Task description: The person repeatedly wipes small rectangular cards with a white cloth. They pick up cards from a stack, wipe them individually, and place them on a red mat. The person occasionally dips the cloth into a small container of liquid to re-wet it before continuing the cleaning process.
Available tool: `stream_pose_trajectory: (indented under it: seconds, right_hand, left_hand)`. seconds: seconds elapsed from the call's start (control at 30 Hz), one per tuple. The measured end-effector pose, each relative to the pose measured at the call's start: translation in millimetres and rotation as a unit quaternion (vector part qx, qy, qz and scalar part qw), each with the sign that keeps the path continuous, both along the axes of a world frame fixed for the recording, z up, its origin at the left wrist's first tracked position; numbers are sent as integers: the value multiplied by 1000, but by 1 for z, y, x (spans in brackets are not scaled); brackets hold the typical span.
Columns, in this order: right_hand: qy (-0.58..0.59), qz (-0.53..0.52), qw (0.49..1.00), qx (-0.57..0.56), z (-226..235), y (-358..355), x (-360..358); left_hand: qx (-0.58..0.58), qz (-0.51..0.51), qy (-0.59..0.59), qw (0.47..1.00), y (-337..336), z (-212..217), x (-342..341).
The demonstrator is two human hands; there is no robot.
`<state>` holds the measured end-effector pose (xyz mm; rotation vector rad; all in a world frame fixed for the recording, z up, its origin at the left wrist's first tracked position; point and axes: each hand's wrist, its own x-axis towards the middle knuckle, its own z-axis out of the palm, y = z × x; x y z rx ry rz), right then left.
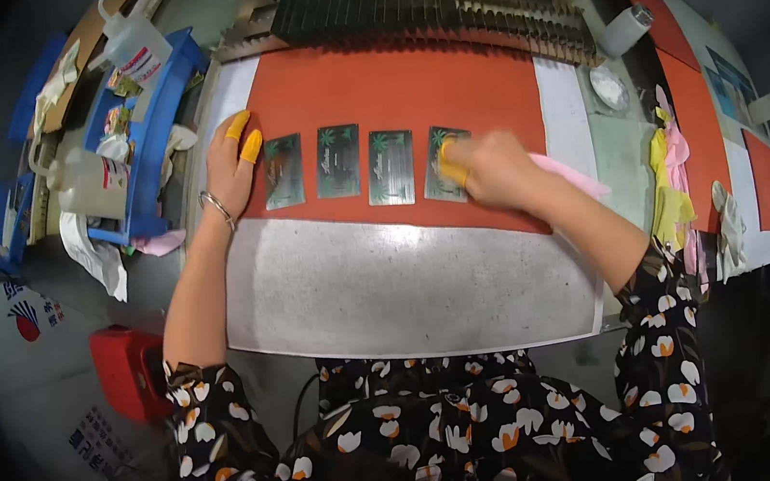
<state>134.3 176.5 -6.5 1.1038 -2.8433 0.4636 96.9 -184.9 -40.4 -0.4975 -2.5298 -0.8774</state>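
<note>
Right hand [491,171] grip presses pink cloth [571,173] onto rightmost card [446,164].

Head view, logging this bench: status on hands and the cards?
Left hand flat beside the leftmost card, yellow-capped fingers at its edge. Right hand pressing a pink cloth on the rightmost card. Four cards in a row, nothing across them.

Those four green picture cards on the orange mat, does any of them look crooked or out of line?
The four green picture cards lie in a fairly even row on the orange mat. The rightmost one tilts slightly under the right hand, which covers part of it. Nothing else stands out.
</note>
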Motion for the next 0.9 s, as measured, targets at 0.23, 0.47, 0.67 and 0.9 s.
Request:
stream_pose_trajectory:
  seconds: [0.23,0.47,0.67,0.9]
  right_hand:
    - [19,69,997,-15,-5,-25,-2]
    - [7,33,999,-16,10,-11,-37]
    - [-19,-79,996,33,12,11,-17]
    - [-65,-4,998,-28,9,-4,27]
  left_hand:
    - [-6,7,2,1000,-7,-9,1]
    - [13,5,4,1000,0,-5,-1]
    - [-4,18,2,1000,-3,-2,-1]
    - [-2,24,-13,1000,-4,-5,-3]
